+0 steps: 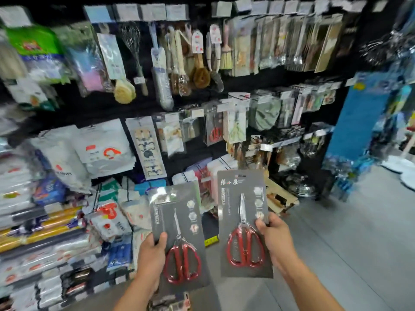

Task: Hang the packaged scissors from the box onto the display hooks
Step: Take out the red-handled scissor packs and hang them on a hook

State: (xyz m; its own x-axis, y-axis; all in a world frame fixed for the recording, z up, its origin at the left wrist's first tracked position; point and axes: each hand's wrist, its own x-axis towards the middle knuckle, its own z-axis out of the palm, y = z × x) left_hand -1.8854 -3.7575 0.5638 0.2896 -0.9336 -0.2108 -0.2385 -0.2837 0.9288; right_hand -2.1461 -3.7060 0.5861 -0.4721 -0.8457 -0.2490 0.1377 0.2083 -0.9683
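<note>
We hold two scissor packs upright: left hand (151, 248) grips one pack (179, 234), right hand (275, 235) the other (243, 223); grey cards, red handles, steel blades.

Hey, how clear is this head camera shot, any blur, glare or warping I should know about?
Head view: the two scissors packs, left and right, and both hands, left and right, are fairly sharp; the left-hand shelf goods are smeared by blur; glare whitens the top of the left pack; wide-angle warping bends the edges.
</note>
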